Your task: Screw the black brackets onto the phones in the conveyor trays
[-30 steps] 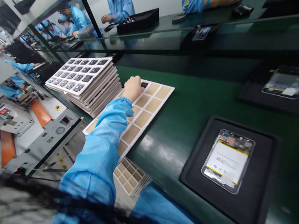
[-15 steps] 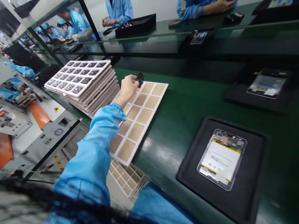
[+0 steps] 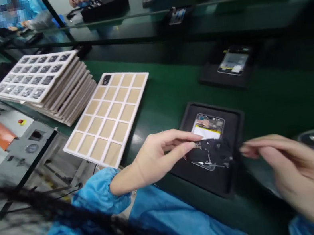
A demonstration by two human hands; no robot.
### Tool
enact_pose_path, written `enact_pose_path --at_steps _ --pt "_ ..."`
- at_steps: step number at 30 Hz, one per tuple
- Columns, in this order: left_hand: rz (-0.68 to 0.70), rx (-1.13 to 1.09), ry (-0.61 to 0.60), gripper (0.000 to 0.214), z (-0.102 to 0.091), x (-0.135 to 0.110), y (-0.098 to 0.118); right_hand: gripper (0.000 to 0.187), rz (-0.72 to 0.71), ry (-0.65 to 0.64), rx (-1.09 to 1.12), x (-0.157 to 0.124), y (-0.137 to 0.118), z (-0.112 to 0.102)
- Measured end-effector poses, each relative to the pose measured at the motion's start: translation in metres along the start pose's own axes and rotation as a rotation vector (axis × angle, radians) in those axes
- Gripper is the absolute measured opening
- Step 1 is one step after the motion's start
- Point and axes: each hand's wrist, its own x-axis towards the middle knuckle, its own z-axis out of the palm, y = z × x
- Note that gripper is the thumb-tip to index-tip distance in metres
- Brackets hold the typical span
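- Left hand (image 3: 158,159): thumb and fingertips closed in a pinch on the edge of a dark, thin component (image 3: 209,155), which is the thing held; a light, edge-only hold like this leaves most of its face uncovered, which seems the sound way to handle so slight a part.
- Right hand (image 3: 304,176): blurred, at the right of the black tray (image 3: 232,120), with fingertips just beside the component's far edge. Whether they touch it or grip anything cannot be told.
- Component position: over the lower half of an opened handset (image 3: 207,127) seated in the tray; whether it rests on the handset or is held just above cannot be told. Level, square placement appears best served by keeping both hands steady here.
- Surroundings: a cream board with tan cells (image 3: 108,118) lies on the green bench (image 3: 168,79), with one dark part (image 3: 106,80) in its far corner cell; a tall stack of boards (image 3: 45,88) stands beyond it.
- Foreground: a blue sleeve (image 3: 97,192) at the left wrist; dark hair strands (image 3: 37,195) cross the view.
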Motion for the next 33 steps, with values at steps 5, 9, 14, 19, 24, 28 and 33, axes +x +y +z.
enact_pose_path --at_steps 5,9,14,19,24,28,33 --pt "0.485 0.44 0.077 0.028 0.044 0.015 -0.037 0.026 -0.156 -0.23 -0.066 0.007 0.017 0.008" --pt "0.676 0.562 0.031 0.036 0.062 0.024 -0.043 0.024 -0.227 -0.23 -0.134 0.011 0.024 0.008" --pt "0.753 0.582 0.035 0.038 0.057 0.007 -0.025 0.021 -0.144 -0.177 -0.17 0.011 0.024 -0.005" --pt "0.492 0.83 -0.2 0.021 0.051 -0.021 -0.032 0.025 0.061 -0.034 -0.118 0.013 0.027 -0.011" --pt "0.594 0.906 -0.301 0.017 0.06 -0.026 -0.053 0.033 0.132 0.083 -0.038 0.013 0.026 -0.008" --pt "0.656 0.883 -0.366 0.015 0.073 -0.043 -0.056 0.032 0.179 0.161 -0.044 0.015 0.023 0.001" --pt "0.685 0.796 -0.406 0.012 0.081 -0.068 -0.052 0.055 0.152 -0.061 0.049 0.02 0.029 0.007"
